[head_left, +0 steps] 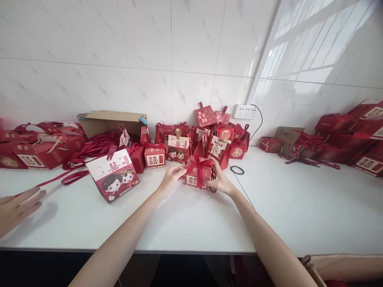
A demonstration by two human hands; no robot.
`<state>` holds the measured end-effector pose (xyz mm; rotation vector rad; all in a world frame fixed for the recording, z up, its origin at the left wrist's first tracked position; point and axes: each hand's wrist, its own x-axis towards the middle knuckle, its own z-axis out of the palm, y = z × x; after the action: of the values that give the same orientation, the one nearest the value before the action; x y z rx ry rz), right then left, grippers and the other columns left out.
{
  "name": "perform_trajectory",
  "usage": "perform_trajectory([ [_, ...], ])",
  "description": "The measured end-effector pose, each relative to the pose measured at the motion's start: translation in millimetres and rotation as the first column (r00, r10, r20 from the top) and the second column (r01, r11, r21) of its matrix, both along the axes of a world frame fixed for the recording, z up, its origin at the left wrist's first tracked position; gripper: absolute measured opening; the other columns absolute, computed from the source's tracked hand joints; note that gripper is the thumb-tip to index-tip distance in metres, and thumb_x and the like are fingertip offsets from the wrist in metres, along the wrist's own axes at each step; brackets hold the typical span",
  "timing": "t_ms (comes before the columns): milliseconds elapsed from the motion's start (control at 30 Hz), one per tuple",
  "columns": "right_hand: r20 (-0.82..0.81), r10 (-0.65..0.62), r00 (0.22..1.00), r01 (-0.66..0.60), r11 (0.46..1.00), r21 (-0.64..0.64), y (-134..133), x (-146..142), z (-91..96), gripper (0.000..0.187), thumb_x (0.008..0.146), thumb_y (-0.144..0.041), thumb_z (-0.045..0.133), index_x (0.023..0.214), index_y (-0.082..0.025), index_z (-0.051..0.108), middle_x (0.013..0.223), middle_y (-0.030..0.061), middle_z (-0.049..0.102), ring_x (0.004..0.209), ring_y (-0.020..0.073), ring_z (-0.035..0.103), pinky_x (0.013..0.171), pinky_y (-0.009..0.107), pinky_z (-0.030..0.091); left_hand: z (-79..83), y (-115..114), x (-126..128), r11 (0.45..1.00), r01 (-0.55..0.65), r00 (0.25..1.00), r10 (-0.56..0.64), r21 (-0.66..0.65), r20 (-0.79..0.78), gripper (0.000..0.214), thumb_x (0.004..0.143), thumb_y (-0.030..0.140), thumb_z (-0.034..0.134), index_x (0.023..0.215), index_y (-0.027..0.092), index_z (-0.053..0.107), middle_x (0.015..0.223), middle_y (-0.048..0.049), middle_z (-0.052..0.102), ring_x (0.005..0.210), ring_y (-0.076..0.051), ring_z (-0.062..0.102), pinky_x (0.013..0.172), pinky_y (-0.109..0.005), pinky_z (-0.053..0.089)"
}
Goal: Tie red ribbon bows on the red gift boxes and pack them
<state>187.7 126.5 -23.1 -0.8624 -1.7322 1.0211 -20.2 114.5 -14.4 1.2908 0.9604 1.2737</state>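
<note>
A small red gift box [196, 175] with a red ribbon bow stands on the white table [185, 223] in the middle. My left hand [170, 178] pinches the ribbon at the box's left side. My right hand [220, 178] grips the box's right side, fingers curled round the ribbon there. Behind the box stands a cluster of several red and white gift boxes [179, 149]. A bigger box printed with a cartoon couple [113, 177] lies tilted to the left.
Another person's hand [16, 207] rests flat at the table's left edge. An open cardboard carton [112, 121] and loose red ribbons [89, 149] sit at the back left. More red boxes [353, 139] pile at right. A black hair band [237, 170] lies near a wall socket [244, 111].
</note>
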Motion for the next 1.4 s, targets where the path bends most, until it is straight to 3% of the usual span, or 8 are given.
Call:
perform_trajectory([
  [133,-0.004,-0.01,1.0,0.01,1.0,-0.01,-2,0,-0.9,0.096,0.058,-0.025,0.073,0.136,-0.03,0.017,0.137,0.01,0.033,0.125,0.0255,0.038,0.103,0.045,0.033,1.6,-3,-1,0.998,0.007,0.997,-0.002,0.059,-0.075,0.024,0.061,0.037,0.068,0.059,0.016,0.055,0.105,-0.0067,0.06,0.088,-0.021,0.059,0.082,-0.034,0.045],
  [400,-0.008,0.0,1.0,0.0,1.0,-0.023,-2,0,-0.3,0.094,0.059,-0.028,0.074,0.135,-0.031,0.019,0.14,0.0097,0.031,0.127,0.0258,0.037,0.103,0.045,0.033,0.6,-8,-2,0.977,0.021,0.973,0.028,0.211,-0.228,0.018,0.065,0.033,0.066,0.059,0.019,0.058,0.107,-0.0074,0.056,0.113,-0.026,0.049,0.09,-0.037,0.044],
  [567,-0.009,-0.013,1.0,0.013,1.0,0.004,-3,-1,1.3,0.095,0.057,-0.027,0.075,0.134,-0.03,0.02,0.138,0.01,0.034,0.128,0.0259,0.036,0.104,0.045,0.033,-5.5,-9,0,0.929,0.062,0.927,0.083,0.365,-0.367,0.015,0.069,0.031,0.062,0.062,0.019,0.06,0.109,-0.0096,0.048,0.116,-0.026,0.048,0.088,-0.037,0.049],
  [733,-0.01,-0.013,1.0,0.013,1.0,0.024,-4,-1,2.1,0.094,0.057,-0.025,0.075,0.133,-0.029,0.021,0.139,0.0107,0.032,0.128,0.0264,0.036,0.102,0.045,0.034,-10.1,-10,0,0.851,0.099,0.827,0.218,0.515,-0.519,0.012,0.072,0.025,0.059,0.062,0.019,0.055,0.11,-0.0087,0.046,0.114,-0.026,0.049,0.1,-0.041,0.04],
  [833,-0.009,-0.015,1.0,0.016,0.999,0.05,-4,0,1.3,0.094,0.057,-0.024,0.074,0.135,-0.029,0.02,0.139,0.0111,0.032,0.129,0.0264,0.034,0.102,0.046,0.034,-11.7,-12,-1,0.829,0.128,0.795,0.242,0.545,-0.556,0.012,0.072,0.022,0.058,0.064,0.019,0.049,0.114,-0.0095,0.045,0.114,-0.026,0.049,0.098,-0.041,0.039],
  [1000,0.031,-0.027,0.999,0.023,0.994,0.107,-3,3,1.0,0.093,0.059,-0.017,0.068,0.137,-0.029,0.018,0.143,0.0108,0.028,0.131,0.0261,0.033,0.102,0.045,0.035,-14.1,-10,-2,0.856,0.088,0.876,0.177,0.51,-0.448,0.03,0.07,0.027,0.062,0.09,0.022,0.04,0.119,-0.0105,0.046,0.109,-0.023,0.051,0.089,-0.039,0.044],
  [1167,0.131,0.028,0.991,-0.052,0.981,0.187,-8,1,1.9,0.096,0.06,-0.013,0.065,0.141,-0.026,0.015,0.146,0.011,0.026,0.132,0.0263,0.032,0.105,0.043,0.033,-11.9,-4,1,0.913,-0.108,0.943,0.219,0.393,-0.25,0.043,0.08,0.04,0.053,0.116,0.023,0.036,0.104,-0.0059,0.051,0.097,-0.018,0.053,0.078,-0.03,0.047],
  [1400,0.217,0.036,0.975,-0.09,0.966,0.241,-18,-10,1.9,0.099,0.06,-0.011,0.064,0.144,-0.027,0.013,0.146,0.011,0.026,0.132,0.0282,0.031,0.097,0.043,0.043,2.9,-11,1,0.826,-0.248,0.896,0.395,0.507,-0.205,0.028,0.079,0.041,0.058,0.101,0.023,0.06,0.097,-0.0043,0.047,0.084,-0.016,0.052,0.071,-0.026,0.045],
])
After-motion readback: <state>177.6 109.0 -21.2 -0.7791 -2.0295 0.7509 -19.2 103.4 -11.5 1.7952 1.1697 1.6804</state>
